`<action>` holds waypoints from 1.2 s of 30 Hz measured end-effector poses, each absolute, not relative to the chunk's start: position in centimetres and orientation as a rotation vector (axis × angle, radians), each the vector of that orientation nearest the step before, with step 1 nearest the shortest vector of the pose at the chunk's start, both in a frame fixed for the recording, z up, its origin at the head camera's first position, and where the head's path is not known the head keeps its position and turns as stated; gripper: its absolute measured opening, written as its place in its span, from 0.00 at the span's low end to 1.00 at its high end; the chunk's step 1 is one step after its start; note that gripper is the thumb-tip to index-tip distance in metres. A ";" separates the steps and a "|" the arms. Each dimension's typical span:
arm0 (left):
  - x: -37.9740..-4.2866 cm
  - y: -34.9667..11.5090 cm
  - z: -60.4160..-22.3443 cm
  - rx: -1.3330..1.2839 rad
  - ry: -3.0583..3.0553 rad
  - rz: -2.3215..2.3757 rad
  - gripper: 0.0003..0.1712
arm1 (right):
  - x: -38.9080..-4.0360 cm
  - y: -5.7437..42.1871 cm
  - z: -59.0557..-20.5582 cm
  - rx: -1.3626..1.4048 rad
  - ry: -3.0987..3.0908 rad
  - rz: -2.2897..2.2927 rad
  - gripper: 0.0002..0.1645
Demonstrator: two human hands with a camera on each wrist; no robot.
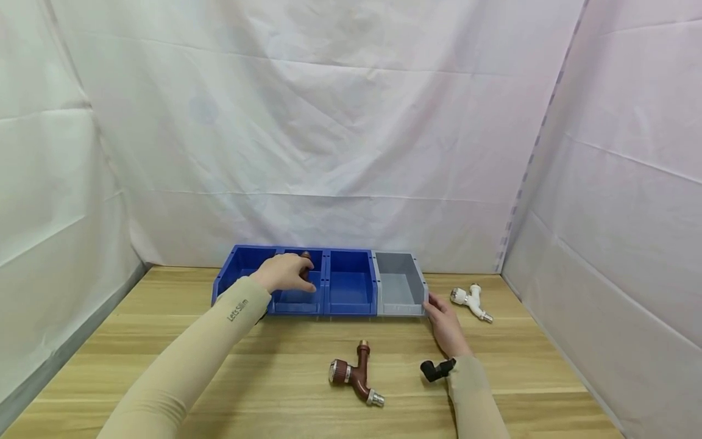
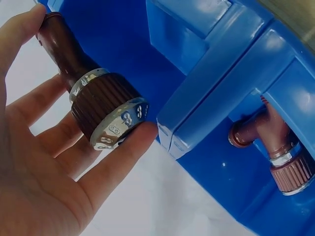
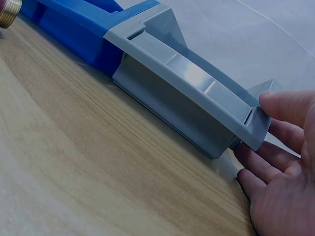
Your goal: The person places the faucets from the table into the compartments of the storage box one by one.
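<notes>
My left hand [image 1: 286, 272] holds a brown faucet [image 2: 108, 105] with a ribbed handle and silver end cap, over the second blue bin [image 1: 297, 309]. In the left wrist view the thumb is at the narrow end and a fingertip lies by the cap. Another brown faucet [image 2: 273, 135] lies in the neighbouring blue compartment, largely hidden by my arm in the head view. My right hand [image 1: 445, 324] grips the front right corner of the grey bin [image 1: 403, 310], thumb on the rim and fingers beneath.
A third brown faucet [image 1: 359, 373] lies on the wooden table [image 1: 263, 390] in front of the bins. To the right of the grey bin lies a white faucet [image 1: 473, 302]. A black elbow-shaped piece [image 1: 437, 369] is beside my right wrist. White curtains [image 1: 329, 134] surround the table.
</notes>
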State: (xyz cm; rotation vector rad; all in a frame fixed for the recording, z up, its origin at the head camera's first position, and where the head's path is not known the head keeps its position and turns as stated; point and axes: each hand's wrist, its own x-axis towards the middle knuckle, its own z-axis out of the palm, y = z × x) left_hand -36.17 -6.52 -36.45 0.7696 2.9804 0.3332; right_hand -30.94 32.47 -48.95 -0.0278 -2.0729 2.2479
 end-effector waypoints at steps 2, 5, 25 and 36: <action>-36.2 -6.5 -36.4 0.772 2.981 0.341 0.37 | -31.0 32.4 -48.9 -0.026 -2.069 2.249 0.32; -36.2 -6.6 -36.3 0.769 2.982 0.342 0.37 | -31.0 32.4 -48.8 -0.023 -2.078 2.233 0.32; -36.5 -6.0 -36.5 0.797 2.975 0.315 0.37 | -30.6 32.7 -49.0 -0.046 -2.086 2.242 0.33; -36.1 -6.1 -36.5 0.771 2.976 0.316 0.37 | -30.6 32.4 -49.0 -0.011 -2.048 2.271 0.32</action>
